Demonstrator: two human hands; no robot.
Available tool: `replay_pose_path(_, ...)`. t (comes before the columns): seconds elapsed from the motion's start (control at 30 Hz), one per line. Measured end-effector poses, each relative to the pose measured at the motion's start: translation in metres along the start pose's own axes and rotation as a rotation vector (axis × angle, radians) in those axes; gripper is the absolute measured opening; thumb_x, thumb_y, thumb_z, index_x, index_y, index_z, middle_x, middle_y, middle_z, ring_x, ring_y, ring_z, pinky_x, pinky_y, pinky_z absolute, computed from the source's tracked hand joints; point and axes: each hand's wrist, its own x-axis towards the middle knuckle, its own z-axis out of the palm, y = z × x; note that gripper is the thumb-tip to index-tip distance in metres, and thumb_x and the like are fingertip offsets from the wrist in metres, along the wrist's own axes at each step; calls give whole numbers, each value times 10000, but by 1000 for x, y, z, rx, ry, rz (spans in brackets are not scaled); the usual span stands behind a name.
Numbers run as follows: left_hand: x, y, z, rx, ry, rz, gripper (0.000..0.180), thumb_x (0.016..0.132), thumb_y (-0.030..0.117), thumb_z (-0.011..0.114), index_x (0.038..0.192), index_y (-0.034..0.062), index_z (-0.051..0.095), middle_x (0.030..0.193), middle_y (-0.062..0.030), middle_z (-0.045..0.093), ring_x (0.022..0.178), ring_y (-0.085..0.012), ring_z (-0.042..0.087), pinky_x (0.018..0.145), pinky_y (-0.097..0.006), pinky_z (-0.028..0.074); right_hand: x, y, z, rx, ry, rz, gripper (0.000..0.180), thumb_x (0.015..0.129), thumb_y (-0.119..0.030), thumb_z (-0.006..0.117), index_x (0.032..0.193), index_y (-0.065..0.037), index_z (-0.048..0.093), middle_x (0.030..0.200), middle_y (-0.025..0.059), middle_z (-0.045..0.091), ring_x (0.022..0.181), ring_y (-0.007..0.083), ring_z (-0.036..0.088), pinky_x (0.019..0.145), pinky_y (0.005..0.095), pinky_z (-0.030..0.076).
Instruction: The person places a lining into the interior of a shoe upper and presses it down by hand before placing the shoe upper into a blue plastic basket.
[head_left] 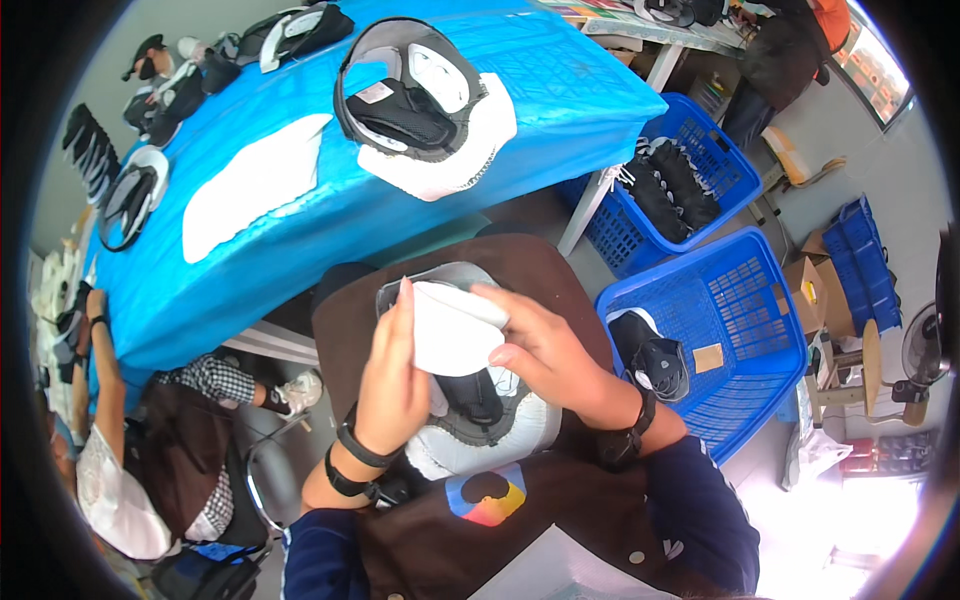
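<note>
A folded white sheet piece [450,330], paper or thin lining, is between my two hands above my lap. My left hand [388,385] presses along its left edge with the fingers pointing up. My right hand [545,350] grips the right edge, thumb below and fingers above. Under the sheet a grey, white and black shoe upper [480,440] rests on my brown apron, partly hidden by the sheet and my hands.
Ahead is a table with a blue cover [560,100]. It bears another shoe upper [430,110], white sheets [255,190] and several more uppers. At right stand a blue basket [740,400] with a dark shoe piece and a second basket [640,225]. A co-worker [130,470] sits at left.
</note>
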Motion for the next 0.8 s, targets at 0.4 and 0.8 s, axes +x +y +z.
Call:
replay_pose_path(0.4, -8, -12, -17, 451, 82, 17, 722, 727, 245, 629, 1285, -19, 253, 1022, -185, 516, 970, -327, 467, 815, -352, 377, 5, 34, -21, -181, 64, 232, 181, 834, -154, 502, 831, 11, 574, 633, 50, 576, 536, 99, 517, 480, 237, 410)
replay_pose_path(0.8, -34, -45, -16, -752, -24, -480, 590, 767, -46, 459, 1299, 57, 227, 1040, -24, 442, 682, -25, 433, 599, -134, 334, 14, 73, -24, 537, 167, 223, 313, 916, -219, 340, 1005, 27, 513, 882, 101, 591, 839, 141, 535, 789, 280, 401)
